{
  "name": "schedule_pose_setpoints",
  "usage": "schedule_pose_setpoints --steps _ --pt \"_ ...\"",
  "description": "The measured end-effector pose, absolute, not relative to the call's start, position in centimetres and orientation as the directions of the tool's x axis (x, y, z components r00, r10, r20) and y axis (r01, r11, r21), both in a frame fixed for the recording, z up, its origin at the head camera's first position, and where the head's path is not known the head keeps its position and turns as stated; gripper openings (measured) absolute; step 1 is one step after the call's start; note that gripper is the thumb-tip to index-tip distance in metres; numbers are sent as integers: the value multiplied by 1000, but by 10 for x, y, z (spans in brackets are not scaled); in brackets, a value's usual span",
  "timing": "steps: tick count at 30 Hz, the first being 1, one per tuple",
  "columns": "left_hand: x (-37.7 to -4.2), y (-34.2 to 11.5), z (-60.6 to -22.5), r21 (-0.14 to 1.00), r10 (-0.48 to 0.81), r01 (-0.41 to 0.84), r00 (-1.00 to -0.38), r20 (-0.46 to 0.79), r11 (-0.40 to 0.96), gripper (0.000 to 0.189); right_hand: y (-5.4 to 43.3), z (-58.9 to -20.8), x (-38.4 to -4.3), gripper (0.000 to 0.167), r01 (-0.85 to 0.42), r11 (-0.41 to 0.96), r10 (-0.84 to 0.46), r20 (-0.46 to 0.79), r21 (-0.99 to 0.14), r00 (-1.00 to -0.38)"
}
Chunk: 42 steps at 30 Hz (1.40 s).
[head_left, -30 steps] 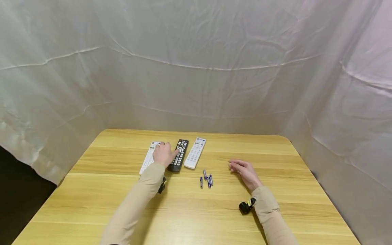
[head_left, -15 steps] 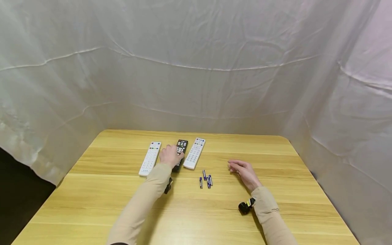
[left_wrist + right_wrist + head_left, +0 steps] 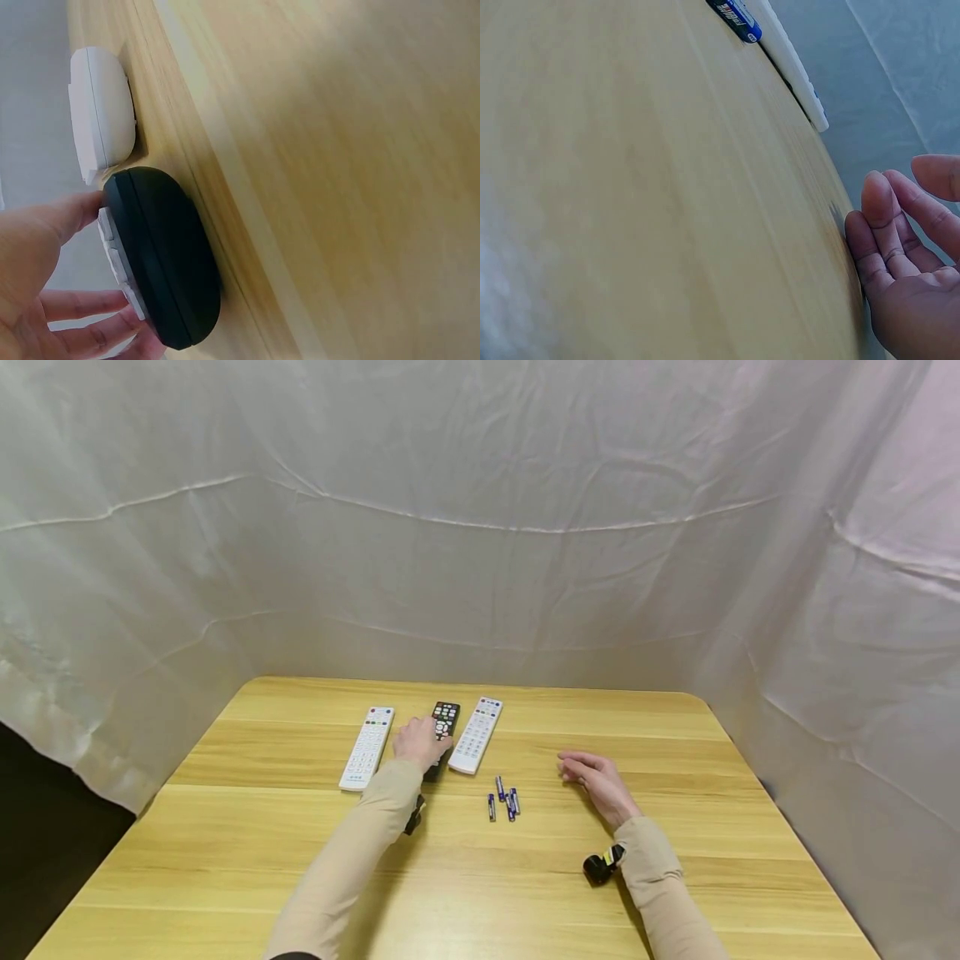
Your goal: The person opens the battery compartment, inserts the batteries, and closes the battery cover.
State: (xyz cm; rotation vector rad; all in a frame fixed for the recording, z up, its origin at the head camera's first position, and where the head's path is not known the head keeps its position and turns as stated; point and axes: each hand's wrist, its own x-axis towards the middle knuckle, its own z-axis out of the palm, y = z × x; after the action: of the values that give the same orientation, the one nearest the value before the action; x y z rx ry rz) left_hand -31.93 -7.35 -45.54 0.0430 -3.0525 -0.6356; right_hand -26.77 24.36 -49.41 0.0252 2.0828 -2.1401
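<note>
A pale grey drape (image 3: 480,568) with creases hangs round the far, left and right sides, with a dark opening (image 3: 52,810) at the left edge. Inside it stands a light wood-grain table (image 3: 480,893), its far corners rounded. Two beige sleeves reach in from the near side, the left sleeve (image 3: 341,868) and the right sleeve (image 3: 663,889), well apart. The left hand (image 3: 418,743) grips the black remote (image 3: 447,714) across its width, left of the table's middle, and covers much of its near half; whether that remote lies fully on the wood is hard to tell. The right hand (image 3: 600,781) rests at the right, fingers loosely bent, holding nothing. One white remote (image 3: 367,750) lies left of the black one, a second white remote (image 3: 477,735) just beside it on the right. A black wrist camera (image 3: 600,865) sits at the right cuff. Smallest are four blue-and-silver batteries (image 3: 500,788), loosely grouped between the hands, nearer than the remotes.
</note>
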Motion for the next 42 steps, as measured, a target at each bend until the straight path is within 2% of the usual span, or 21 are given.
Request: schedule_pose_setpoints --steps 16,30,37,42 --pt "-323 -74 -461 420 -26 0 -998 55 908 32 244 -493 -267 45 122 -19 -93 -120 -992 -988" --pt "-318 -81 -455 503 -44 -6 -997 64 864 37 243 -493 -267 44 125 -44 -86 -121 -991 -989" --pt "-317 -88 -447 631 -37 -8 -999 33 776 37 243 -493 -266 45 128 -56 -98 -122 -990 -988" --pt "-317 -98 -444 725 -48 -37 -999 -5 688 59 244 -492 -266 46 129 -51 -101 -123 -990 -987"
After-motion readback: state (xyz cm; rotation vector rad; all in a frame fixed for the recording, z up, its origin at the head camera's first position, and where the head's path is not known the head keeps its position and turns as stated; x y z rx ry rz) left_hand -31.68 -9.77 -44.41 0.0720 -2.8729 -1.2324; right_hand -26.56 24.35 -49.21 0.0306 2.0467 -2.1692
